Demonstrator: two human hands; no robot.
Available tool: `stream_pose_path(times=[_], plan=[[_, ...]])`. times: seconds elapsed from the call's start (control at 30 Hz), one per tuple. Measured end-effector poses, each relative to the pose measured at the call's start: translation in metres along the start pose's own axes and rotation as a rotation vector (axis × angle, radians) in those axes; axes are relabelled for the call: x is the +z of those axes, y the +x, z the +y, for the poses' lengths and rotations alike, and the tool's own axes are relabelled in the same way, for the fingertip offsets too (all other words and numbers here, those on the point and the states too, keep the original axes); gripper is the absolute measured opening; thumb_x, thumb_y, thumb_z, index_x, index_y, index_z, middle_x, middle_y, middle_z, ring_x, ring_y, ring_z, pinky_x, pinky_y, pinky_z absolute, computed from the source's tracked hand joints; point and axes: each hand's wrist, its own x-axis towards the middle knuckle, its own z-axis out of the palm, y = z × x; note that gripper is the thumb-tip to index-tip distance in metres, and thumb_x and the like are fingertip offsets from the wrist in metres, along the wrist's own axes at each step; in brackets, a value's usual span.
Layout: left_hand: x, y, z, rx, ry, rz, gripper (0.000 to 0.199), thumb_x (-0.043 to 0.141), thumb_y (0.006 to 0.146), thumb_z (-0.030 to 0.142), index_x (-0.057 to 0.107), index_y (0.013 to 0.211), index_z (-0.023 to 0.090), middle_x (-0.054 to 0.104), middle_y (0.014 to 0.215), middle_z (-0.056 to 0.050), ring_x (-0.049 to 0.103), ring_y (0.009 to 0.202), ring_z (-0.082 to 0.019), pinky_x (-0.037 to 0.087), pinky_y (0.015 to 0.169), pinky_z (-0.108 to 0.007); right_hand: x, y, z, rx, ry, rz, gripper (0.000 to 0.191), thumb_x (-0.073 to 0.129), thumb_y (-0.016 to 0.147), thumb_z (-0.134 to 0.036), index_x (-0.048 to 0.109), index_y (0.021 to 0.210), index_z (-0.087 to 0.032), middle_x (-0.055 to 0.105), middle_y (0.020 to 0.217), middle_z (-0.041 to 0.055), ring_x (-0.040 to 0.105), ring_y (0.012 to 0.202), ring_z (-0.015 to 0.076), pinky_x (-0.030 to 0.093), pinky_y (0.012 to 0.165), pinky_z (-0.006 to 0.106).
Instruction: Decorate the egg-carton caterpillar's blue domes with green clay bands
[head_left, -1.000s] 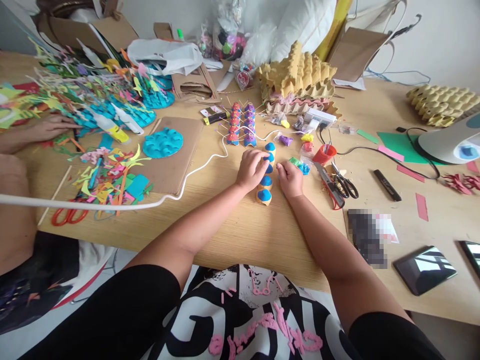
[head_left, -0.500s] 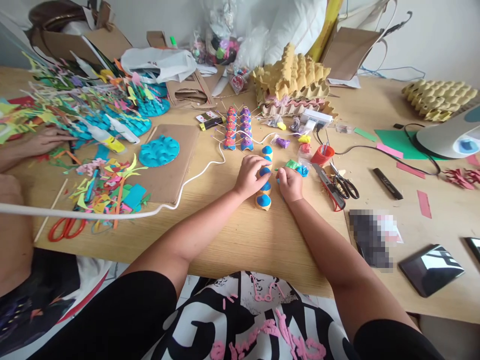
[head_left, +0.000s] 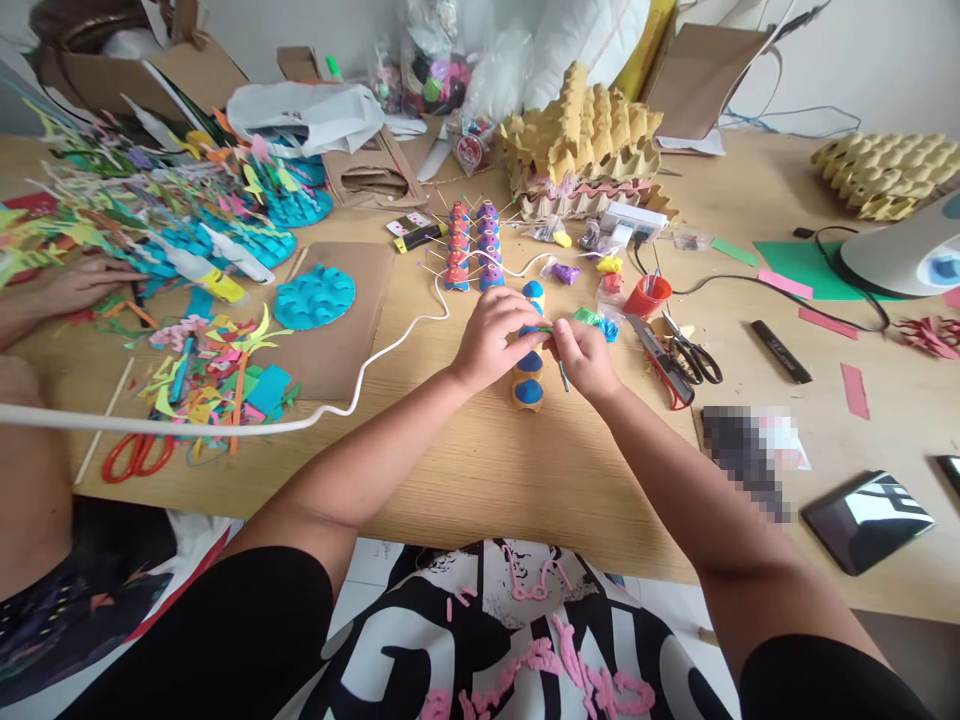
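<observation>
An egg-carton strip (head_left: 529, 391) with blue clay on its bumps stands on the table, partly hidden by my hands. Above it, my left hand (head_left: 491, 340) pinches a small green piece, its fingertips meeting those of my right hand. My right hand (head_left: 586, 358) is closed at the other end of that piece, and a thin blue stick shows below its fingers. Behind my hands stand a red-and-blue strip (head_left: 457, 247) and a purple-and-blue strip (head_left: 489, 247) with thin sticks poking out. Green and blue clay in wrap (head_left: 600, 324) lies beyond my right hand.
To the right are a red cup (head_left: 648, 297), a cutter (head_left: 660, 362), black scissors (head_left: 694, 358) and a phone (head_left: 868, 522). Another person's hand (head_left: 94, 283) is at the left, near paper scraps and red scissors (head_left: 138, 457). A white cable (head_left: 360, 375) crosses the table. Egg trays (head_left: 585, 140) stand behind.
My left hand has lifted off the blue-topped strip. My two hands have come together above it, with a small green piece between the fingertips.
</observation>
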Motion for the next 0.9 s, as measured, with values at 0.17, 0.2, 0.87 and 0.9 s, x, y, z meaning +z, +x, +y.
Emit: stream_pose_path(times=[0.17,0.2,0.87,0.9], plan=[[-0.006,-0.019,0.019,-0.24,-0.145,0.077,0.02,0.072,0.101,0.042,0.08,0.102,0.024,0.082,0.101,-0.005,0.071,0.102,-0.02,0.055,0.095,-0.038,0.006,-0.022,-0.013,0.165,0.308,0.128,0.069,0.047,0.094,-0.09,0.072,0.098,-0.026,0.059,0.067,-0.0019,0.056,0.066,0.0154,0.049,0.069,0.033],[-0.005,-0.026,0.021,-0.346,-0.187,0.081,0.021,0.072,0.101,0.042,0.08,0.103,0.023,0.082,0.104,-0.006,0.071,0.102,-0.02,0.055,0.091,-0.035,0.007,-0.027,-0.013,0.203,0.351,0.147,0.066,0.054,0.092,-0.089,0.071,0.099,-0.026,0.061,0.07,-0.0019,0.056,0.068,0.0154,0.05,0.07,0.032],[0.021,-0.04,0.01,-0.478,-0.262,0.072,0.03,0.066,0.103,0.049,0.077,0.101,0.021,0.081,0.103,-0.007,0.073,0.1,-0.019,0.058,0.088,-0.033,0.028,-0.024,0.008,0.19,0.428,0.138,0.053,0.085,0.078,-0.074,0.072,0.098,-0.027,0.077,0.093,0.0027,0.07,0.083,0.0188,0.063,0.079,0.037],[0.022,-0.04,0.009,-0.449,-0.237,0.071,0.032,0.065,0.103,0.051,0.076,0.1,0.022,0.081,0.103,-0.007,0.073,0.101,-0.02,0.058,0.09,-0.034,0.028,-0.025,0.01,0.188,0.396,0.157,0.051,0.082,0.081,-0.074,0.072,0.096,-0.026,0.077,0.091,0.0029,0.07,0.082,0.0185,0.062,0.077,0.036]])
